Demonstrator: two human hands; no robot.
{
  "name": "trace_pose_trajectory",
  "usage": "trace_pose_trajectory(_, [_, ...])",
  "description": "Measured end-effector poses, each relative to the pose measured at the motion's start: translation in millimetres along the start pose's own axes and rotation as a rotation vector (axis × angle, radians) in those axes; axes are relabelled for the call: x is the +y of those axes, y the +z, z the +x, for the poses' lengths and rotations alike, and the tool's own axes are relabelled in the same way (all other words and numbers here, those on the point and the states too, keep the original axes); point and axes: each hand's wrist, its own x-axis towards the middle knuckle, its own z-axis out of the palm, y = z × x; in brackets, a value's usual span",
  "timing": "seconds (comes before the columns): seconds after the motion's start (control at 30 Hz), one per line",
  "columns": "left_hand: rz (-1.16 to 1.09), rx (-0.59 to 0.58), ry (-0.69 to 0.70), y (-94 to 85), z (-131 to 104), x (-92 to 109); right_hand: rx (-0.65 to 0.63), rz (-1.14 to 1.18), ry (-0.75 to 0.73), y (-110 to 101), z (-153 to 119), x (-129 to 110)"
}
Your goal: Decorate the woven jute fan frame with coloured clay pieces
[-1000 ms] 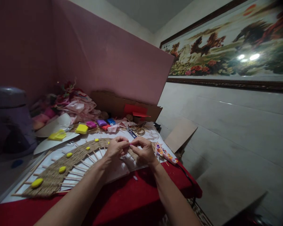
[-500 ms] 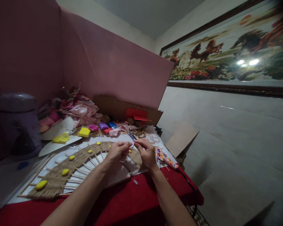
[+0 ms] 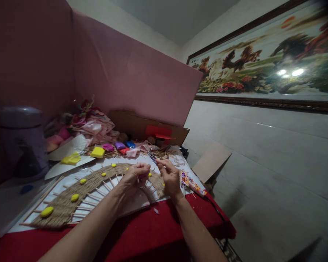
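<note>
My left hand (image 3: 136, 175) is closed over the fan, with a bit of pink modelling clay (image 3: 143, 177) showing under its curled fingers. Across a small gap, my right hand (image 3: 170, 177) pinches thumb against fingertips; whatever lies in that pinch is too small to make out. Beneath both hands spreads a fan-shaped frame of thin sticks woven with brown twine (image 3: 94, 184). Flattened yellow clay ovals (image 3: 74, 198) dot the woven band. Scissors (image 3: 152, 157) lie just beyond my hands.
Packets of coloured clay (image 3: 97, 152) line the back, near pink cloth (image 3: 95, 129) and a cardboard strip (image 3: 131, 125). A purple flask (image 3: 23, 145) stands at left. A flower-patterned glue gun (image 3: 192, 183) with a cord lies at right on the red tablecloth (image 3: 164, 233).
My hands have drawn slightly apart; their fingertips were close together before. The left fingers are curled more, and the view has shifted slightly.
</note>
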Motion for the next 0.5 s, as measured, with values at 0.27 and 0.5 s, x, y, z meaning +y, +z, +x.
trace_pose_trajectory(0.27, [-0.029,-0.013,-0.032,5.0,-4.6,2.0,0.022,-0.1,-0.026,2.2,-2.3,-2.2])
trace_pose_trajectory(0.5, [-0.001,0.069,-0.024,5.4,-2.6,0.7,0.041,-0.128,-0.029,1.9,-2.3,-4.5])
